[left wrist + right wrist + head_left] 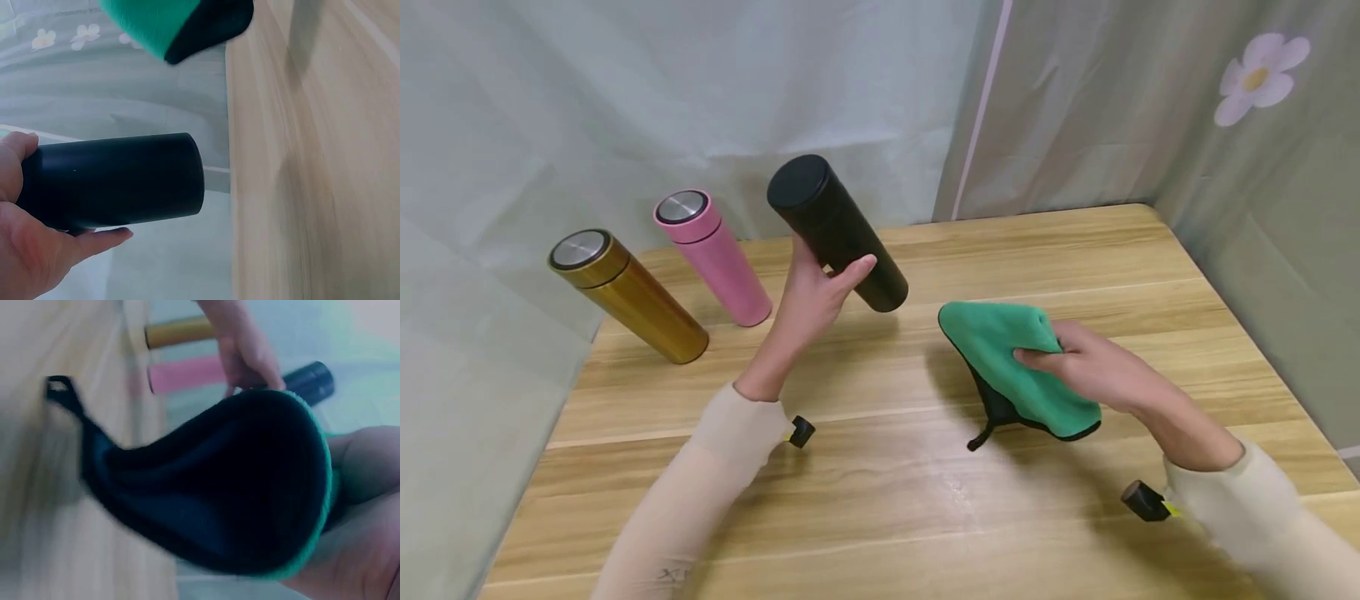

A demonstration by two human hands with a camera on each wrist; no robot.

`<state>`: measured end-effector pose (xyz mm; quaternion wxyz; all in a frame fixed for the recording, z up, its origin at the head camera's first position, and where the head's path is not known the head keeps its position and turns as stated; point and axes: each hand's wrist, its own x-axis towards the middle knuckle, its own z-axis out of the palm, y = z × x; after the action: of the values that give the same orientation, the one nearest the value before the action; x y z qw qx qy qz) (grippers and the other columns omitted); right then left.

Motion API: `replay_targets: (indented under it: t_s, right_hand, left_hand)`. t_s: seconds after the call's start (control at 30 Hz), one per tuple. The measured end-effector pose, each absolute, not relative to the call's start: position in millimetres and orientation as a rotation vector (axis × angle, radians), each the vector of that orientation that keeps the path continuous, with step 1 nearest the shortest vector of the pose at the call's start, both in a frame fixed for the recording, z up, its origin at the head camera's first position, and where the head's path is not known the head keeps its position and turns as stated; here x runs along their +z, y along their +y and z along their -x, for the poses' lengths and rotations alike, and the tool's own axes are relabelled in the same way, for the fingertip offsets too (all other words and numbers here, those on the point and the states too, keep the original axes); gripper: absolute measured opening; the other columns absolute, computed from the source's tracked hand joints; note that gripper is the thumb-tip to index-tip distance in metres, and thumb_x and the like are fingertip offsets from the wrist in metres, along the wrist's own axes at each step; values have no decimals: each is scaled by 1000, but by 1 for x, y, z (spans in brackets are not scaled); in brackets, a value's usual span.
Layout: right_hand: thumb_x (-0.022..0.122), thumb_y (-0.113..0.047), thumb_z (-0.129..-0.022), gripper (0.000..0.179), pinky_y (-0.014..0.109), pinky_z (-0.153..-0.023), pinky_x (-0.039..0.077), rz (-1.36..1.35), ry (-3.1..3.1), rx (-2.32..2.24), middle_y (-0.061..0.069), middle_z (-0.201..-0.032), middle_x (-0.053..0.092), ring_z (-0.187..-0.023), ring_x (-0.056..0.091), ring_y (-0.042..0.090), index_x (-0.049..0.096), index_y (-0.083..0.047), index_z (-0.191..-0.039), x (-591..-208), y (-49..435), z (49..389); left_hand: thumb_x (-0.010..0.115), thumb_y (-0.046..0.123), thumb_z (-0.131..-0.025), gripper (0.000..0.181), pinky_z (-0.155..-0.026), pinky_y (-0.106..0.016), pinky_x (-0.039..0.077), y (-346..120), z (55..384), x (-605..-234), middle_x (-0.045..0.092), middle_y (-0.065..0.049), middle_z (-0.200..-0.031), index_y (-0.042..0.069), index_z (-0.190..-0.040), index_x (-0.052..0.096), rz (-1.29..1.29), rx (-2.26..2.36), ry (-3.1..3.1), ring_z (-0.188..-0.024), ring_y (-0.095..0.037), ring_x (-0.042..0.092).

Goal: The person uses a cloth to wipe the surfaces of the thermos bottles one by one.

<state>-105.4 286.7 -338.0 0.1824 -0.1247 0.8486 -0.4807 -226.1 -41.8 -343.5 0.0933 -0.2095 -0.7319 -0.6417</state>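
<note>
My left hand (820,292) grips a black thermos bottle (850,225) around its body and holds it tilted above the table. In the left wrist view the bottle (119,181) lies across the picture, its flat base apart from the tabletop. To the right, my right hand (1097,367) pinches a folded cloth, green and fluffy on one face (1000,342), between thumb and fingers. The cloth's dark face (212,487) with a black hanging loop (60,390) fills the right wrist view. Most of the right fingers are hidden behind the cloth.
A gold thermos (632,300) and a pink thermos (718,262) stand at the left of the wooden table (880,500), both with silver-topped lids. Pale curtains (700,83) hang close behind the table and at its sides. Small black cameras sit at both cuffs.
</note>
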Motion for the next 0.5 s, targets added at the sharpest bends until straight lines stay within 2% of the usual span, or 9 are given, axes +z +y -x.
replay_targets:
  t_s: [0.23, 0.5]
  right_hand:
    - [57, -23, -107, 41, 42, -86, 55, 330, 2469, -1225, 15, -135, 62, -110, 65, 27, 56, -4, -144, -327, 309, 99]
    - [57, -19, -107, 46, 46, -90, 56, 309, 2526, -1177, 19, -144, 57, -121, 62, 35, 51, -3, -150, -321, 332, 98]
  left_hand:
    - [80, 18, -92, 78, -101, -48, 53, -38, 240, -345, 51, -13, -138, 11, -152, 30, 585, -1858, -2276, -122, -25, 55]
    - [81, 26, -92, 79, -108, -44, 48, -24, 268, -346, 50, -13, -140, 7, -150, 32, 553, -1834, -2336, -125, -24, 54]
